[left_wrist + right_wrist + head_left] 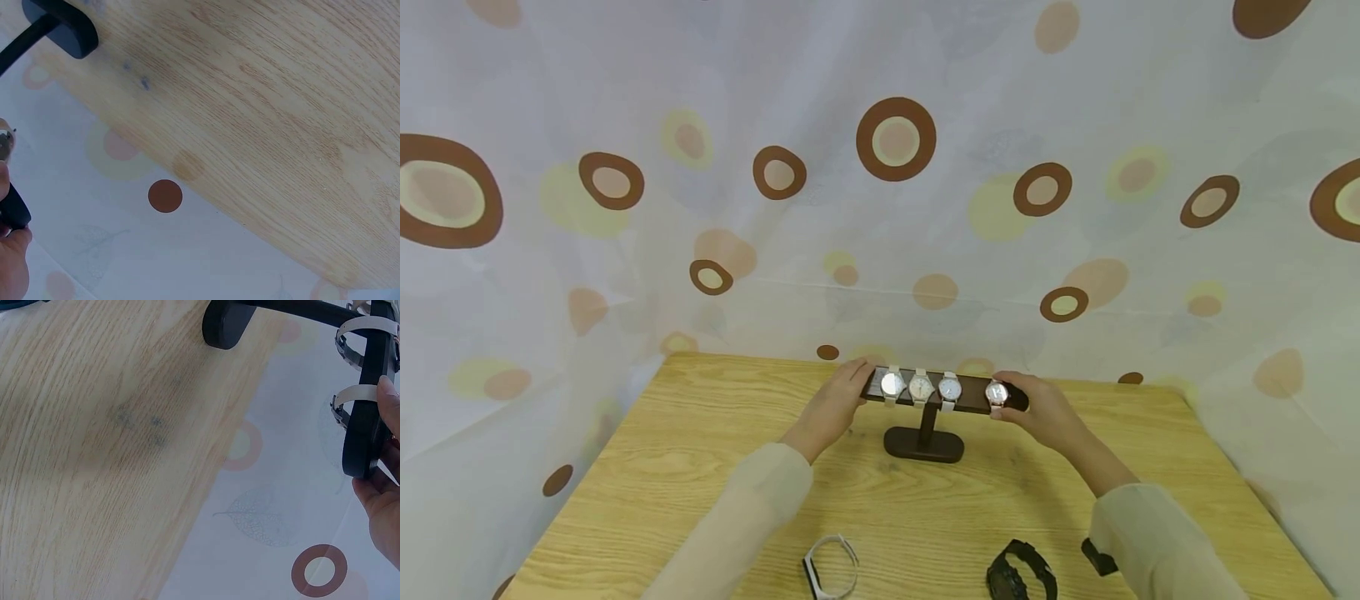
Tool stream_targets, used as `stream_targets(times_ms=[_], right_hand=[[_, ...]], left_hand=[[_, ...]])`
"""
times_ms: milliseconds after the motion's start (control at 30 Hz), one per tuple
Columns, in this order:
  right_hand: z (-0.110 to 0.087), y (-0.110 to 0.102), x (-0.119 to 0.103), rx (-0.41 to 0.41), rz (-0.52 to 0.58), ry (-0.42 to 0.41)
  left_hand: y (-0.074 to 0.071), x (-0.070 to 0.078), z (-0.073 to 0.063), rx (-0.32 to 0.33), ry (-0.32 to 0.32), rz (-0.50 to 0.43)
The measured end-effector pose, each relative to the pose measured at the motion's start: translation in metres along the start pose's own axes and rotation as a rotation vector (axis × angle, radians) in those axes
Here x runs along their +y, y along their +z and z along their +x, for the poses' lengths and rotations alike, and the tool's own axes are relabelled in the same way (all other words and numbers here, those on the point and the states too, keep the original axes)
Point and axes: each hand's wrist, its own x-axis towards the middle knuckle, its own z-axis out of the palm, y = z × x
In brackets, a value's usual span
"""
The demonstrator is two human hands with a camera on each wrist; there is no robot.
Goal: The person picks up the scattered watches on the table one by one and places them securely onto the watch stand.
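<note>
A dark watch stand (928, 446) with a long crossbar stands upright near the table's back edge. Three pale-strapped wristwatches (921, 386) sit side by side on the left and middle of the bar. Further right, another wristwatch (997, 393) with a light strap (357, 394) is round the bar. My left hand (833, 407) grips the bar's left end, its fingertips and thumb showing at the edge of the left wrist view. My right hand (1043, 407) pinches the right-hand watch, thumb below and fingers above, around the bar's rounded right end.
At the front of the wooden table (700, 467) lie a white wristband (852, 550) with a dark face and a black watch (1033, 560). Beside the right sleeve is a small black object (1099, 557). A patterned sheet (820, 242) hangs behind the table.
</note>
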Motion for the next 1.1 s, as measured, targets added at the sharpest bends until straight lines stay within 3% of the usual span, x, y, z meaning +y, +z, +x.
stream_targets(times_ms=[1100], right_hand=[[0.007, 0.016, -0.007, 0.091, -0.004, -0.047]], left_hand=[[0.001, 0.001, 0.000, 0.000, -0.009, 0.005]])
